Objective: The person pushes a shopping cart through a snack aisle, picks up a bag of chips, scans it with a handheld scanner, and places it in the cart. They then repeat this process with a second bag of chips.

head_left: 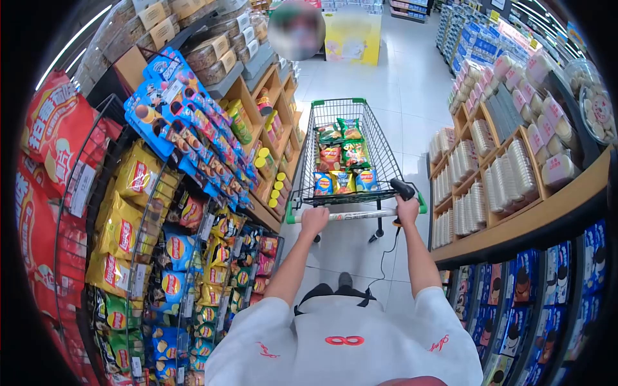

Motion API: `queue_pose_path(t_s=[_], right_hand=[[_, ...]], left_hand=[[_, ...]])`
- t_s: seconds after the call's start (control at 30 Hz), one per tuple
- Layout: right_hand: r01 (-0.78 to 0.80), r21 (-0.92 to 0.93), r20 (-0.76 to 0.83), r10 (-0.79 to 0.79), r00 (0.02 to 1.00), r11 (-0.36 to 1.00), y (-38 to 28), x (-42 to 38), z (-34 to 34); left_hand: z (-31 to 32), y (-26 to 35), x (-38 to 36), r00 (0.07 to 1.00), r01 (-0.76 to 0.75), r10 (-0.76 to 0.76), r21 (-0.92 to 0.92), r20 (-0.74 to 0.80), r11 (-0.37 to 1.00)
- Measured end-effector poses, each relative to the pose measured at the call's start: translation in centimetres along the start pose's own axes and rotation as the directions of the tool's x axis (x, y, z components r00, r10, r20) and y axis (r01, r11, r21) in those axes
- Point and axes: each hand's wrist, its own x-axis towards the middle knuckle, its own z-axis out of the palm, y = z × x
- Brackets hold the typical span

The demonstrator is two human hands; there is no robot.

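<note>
Both arms reach forward to a shopping cart (393,157) with a dark wire basket and green corners. My left hand (315,220) is closed round the left part of its pale handle (360,215). At the right end of the handle, my right hand (407,210) is closed round a black handheld device (403,188), from which a dark coiled cable hangs down. Whether these fingers also grip the handle cannot be made out. Several chip bags (343,182) lie in rows inside the basket, in blue, yellow, red and green.
On the left, racks hold yellow chip bags (137,178), large red bags (61,138) and hanging blue packs. Wooden shelves (547,209) with packaged goods line the right. Another person stands beyond the left shelves, near a yellow display (352,46). Pale floor tiles (409,103) run ahead.
</note>
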Motion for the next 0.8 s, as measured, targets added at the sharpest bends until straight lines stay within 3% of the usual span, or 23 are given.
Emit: queue_pose_path(t_s=[0.03,0.1,0.3,0.4,0.5,0.57,0.8], right_hand=[[0.035,0.008,-0.022,-0.035,0.999,0.999,0.6,0.3,0.0],[-0.090,0.059,0.088,0.084,0.993,0.994,1.6,0.7,-0.6],[-0.063,0.183,0.062,0.053,0.997,0.981,2.0,-2.7,-3.3],[-0.049,0.294,0.033,0.041,0.999,0.955,1.4,-6.0,-4.8],[-0.023,0.248,0.046,0.012,0.999,0.968,2.2,-9.2,-5.7],[-0.063,0.327,0.060,0.046,0.997,0.943,2.5,-11.7,-6.1],[-0.106,0.413,0.013,0.110,0.994,0.904,2.9,-22.6,-7.2]], left_hand=[[0.1,0.3,-0.4,1.000,-0.001,0.000,0.002,0.009,1.000],[0.2,1.2,-1.0,1.000,-0.013,0.013,0.008,0.020,1.000],[-0.9,2.6,-4.5,0.997,-0.049,0.049,0.001,0.057,0.999],[-0.7,1.9,-7.1,0.996,-0.086,0.088,-0.059,0.030,0.995],[-0.9,1.0,-9.8,0.994,-0.101,0.104,-0.077,0.025,0.992],[-1.2,0.1,-11.8,0.992,-0.123,0.125,-0.088,0.010,0.988],[-4.7,-2.3,-20.0,0.988,-0.156,0.156,0.022,0.009,0.988]])
